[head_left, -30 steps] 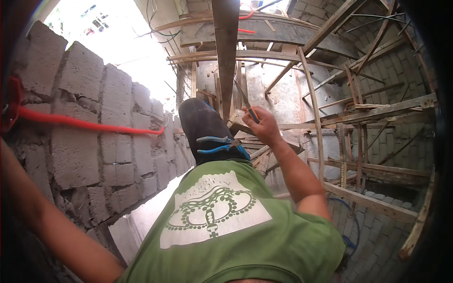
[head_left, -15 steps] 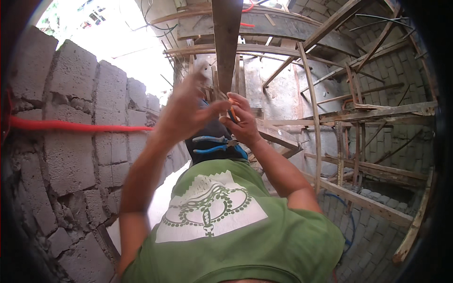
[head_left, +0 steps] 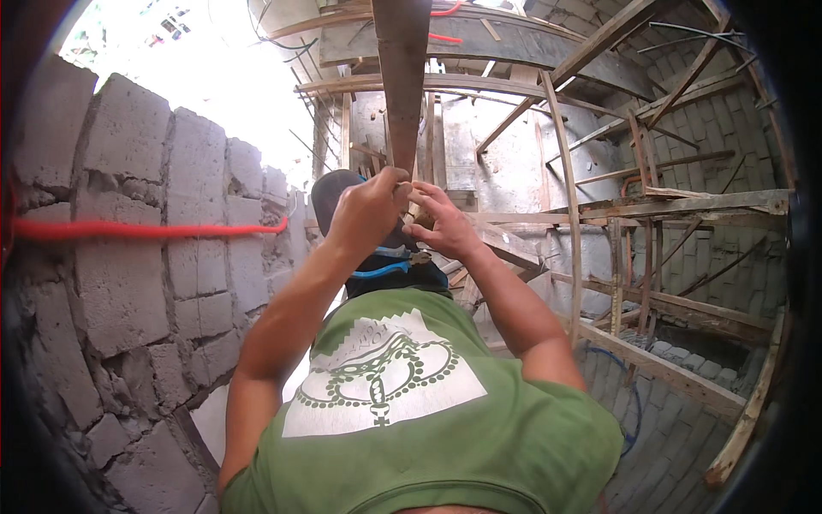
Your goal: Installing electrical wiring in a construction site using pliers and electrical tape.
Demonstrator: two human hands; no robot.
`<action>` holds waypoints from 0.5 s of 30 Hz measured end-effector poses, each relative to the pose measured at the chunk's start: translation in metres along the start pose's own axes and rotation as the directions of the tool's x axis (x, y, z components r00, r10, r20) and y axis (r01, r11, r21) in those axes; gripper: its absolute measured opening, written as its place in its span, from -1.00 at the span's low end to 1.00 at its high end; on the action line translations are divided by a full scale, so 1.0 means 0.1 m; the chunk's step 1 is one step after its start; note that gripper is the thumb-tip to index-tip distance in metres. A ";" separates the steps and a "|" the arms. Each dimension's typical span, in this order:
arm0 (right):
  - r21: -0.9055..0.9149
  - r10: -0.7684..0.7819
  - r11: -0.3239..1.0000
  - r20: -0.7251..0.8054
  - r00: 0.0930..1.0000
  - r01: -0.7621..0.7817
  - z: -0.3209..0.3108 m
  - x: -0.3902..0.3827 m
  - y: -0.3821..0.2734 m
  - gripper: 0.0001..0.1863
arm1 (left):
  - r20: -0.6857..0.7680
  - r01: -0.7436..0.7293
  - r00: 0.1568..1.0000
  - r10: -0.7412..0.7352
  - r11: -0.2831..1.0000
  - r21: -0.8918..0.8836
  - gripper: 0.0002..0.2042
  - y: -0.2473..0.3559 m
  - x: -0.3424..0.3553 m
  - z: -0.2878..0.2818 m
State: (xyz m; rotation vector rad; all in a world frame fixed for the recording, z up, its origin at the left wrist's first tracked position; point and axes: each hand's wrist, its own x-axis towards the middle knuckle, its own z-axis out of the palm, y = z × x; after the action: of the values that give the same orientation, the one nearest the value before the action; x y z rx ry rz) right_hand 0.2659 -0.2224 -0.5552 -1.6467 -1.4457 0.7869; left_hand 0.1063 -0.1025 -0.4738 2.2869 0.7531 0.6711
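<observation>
Your left hand [head_left: 370, 212] and right hand [head_left: 443, 224] meet, fingers curled in; can't tell what they're gripping. Pliers [head_left: 396, 268] just below, against your dark trousers [head_left: 398, 284]: bright blue handles, dull metal head, upper handle partly hidden by your left hand. Brown wooden plank [head_left: 402, 77], long, flat-faced, scuffed, runs down near your fingertips.

A wooden beam [head_left: 402, 81] runs from the top edge down to the fingers [head_left: 430, 195] — it bars a straight reach forward. The block wall [head_left: 128, 197] and red tube [head_left: 145, 229] hem in the left side. Blue-handled pliers [head_left: 383, 271] crowd just below. Rightward, room opens — up to a slanting timber [head_left: 561, 180].
</observation>
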 end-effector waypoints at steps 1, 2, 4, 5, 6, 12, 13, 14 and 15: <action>-0.001 0.008 1.000 0.002 1.000 -0.008 0.00 -0.01 -0.01 -0.39 | 0.003 -0.002 1.000 0.002 1.000 0.005 -0.82 0.00 -0.02 0.04; 0.004 0.007 1.000 -0.002 1.000 -0.007 0.00 -0.04 0.01 -0.39 | -0.009 -0.020 1.000 0.020 0.999 0.028 -0.82 0.02 -0.05 0.09; -0.035 0.061 0.997 -0.069 0.996 -0.064 -0.04 -0.12 0.09 -0.42 | -0.017 -0.041 0.999 0.042 0.998 0.055 -0.83 0.02 -0.10 0.19; -0.032 0.061 0.997 -0.073 0.995 -0.064 -0.04 -0.15 0.16 -0.42 | -0.013 -0.034 0.999 0.034 0.998 0.045 -0.83 0.01 -0.12 0.26; -0.044 0.049 0.998 -0.103 0.993 -0.054 -0.03 -0.19 0.24 -0.44 | -0.009 -0.027 1.000 0.027 0.999 0.034 -0.83 -0.01 -0.14 0.31; -0.072 0.021 0.997 -0.200 0.980 -0.036 0.02 -0.16 0.29 -0.53 | 0.082 -0.155 0.987 0.141 0.970 0.189 -0.86 -0.26 -0.29 0.70; -0.032 0.042 0.998 -0.220 0.975 -0.051 0.01 -0.16 0.29 -0.55 | 0.162 -0.189 0.975 0.155 0.955 0.227 -0.85 -0.29 -0.31 0.76; -0.033 0.041 0.998 -0.224 0.974 -0.049 0.01 -0.15 0.31 -0.55 | 0.239 -0.225 0.957 0.163 0.938 0.262 -0.85 -0.33 -0.32 0.81; -0.067 0.012 0.997 -0.209 0.978 -0.026 0.00 -0.15 0.33 -0.56 | 0.215 -0.212 0.962 0.167 0.954 0.210 -0.82 -0.38 -0.33 0.85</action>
State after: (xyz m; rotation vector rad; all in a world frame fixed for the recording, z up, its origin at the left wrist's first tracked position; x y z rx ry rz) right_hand 0.2797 -0.2379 -0.5848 -1.7415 -1.3237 0.5611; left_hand 0.1232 -0.1340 -0.5654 2.6184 0.5450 0.4514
